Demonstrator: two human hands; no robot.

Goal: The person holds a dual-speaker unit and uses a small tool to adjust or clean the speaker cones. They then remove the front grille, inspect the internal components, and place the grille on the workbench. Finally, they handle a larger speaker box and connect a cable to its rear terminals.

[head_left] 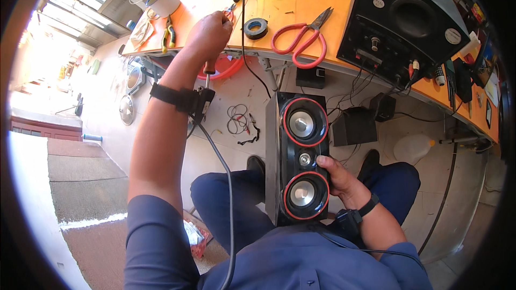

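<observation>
Twin-cone speaker [293, 159] stands in the centre of the frame, its red-ringed front facing up toward the view and its lower end close to the person's shirt, between the dark-trousered legs. On its right edge the right hand [342, 181] is clamped, thumb pressed on the front between the cones, fingers hidden. That seems to be its only visible hold, so a loosened thumb could let the box tip or slide toward the floor [217, 153]. A slip of the thumb sideways could also dent a bare cone. In the upper left of the frame the left hand [210, 33] is over the table [290, 11], fingers curled together by a small pair of pliers [230, 9]; a screwdriver [209, 67] shows below its wrist, though I cannot tell whether the fingers are clamped on it. If it is loose there, it could drop past the table's edge. From the left wrist a grey cable [228, 182] runs down left of the speaker and could snag its corner if the arm swings across. Red-handled scissors [305, 38] lie at the near edge, above the speaker in the frame; a careless knock could send them down onto it.
</observation>
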